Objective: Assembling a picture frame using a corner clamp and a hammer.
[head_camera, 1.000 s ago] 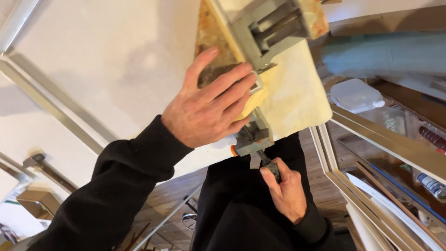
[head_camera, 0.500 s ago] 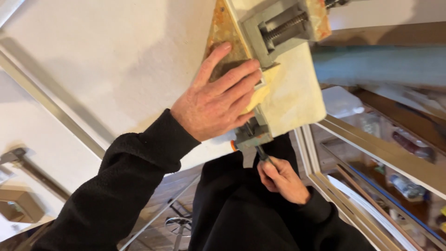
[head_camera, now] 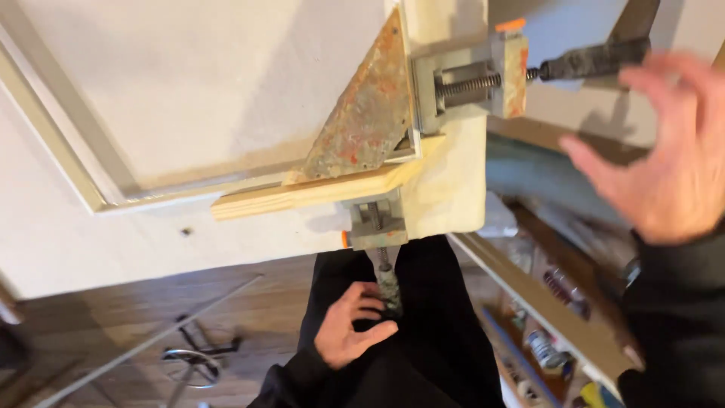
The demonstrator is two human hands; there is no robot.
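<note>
**Corner clamp half tended, one hand in the air**

We take the rusty corner clamp (head_camera: 362,128) as our landmark. The pine strip (head_camera: 302,198) lies along its lower edge, with its mitred end tucked into the clamp's corner and the rest jutting out to the left, unsupported. Below the clamp, our left hand (head_camera: 351,329) is curled around the lower screw handle (head_camera: 389,291), fingers and thumb closed on it. To the right of the clamp, our right hand (head_camera: 664,159) is open and blurred, fingers spread and holding nothing. It is near the side screw handle (head_camera: 596,59) but clear of it. The white framed panel (head_camera: 113,200) runs off to the left of the clamp, against the strip's upper edge.

Nothing presses on the strip, so in our judgement its free end could pivot or creep out of the corner if the lower screw turns while the joint is loose. Too much force on that screw could bruise the soft wood. The right hand, moving quickly, could also knock the side handle and shift the clamp.
</note>
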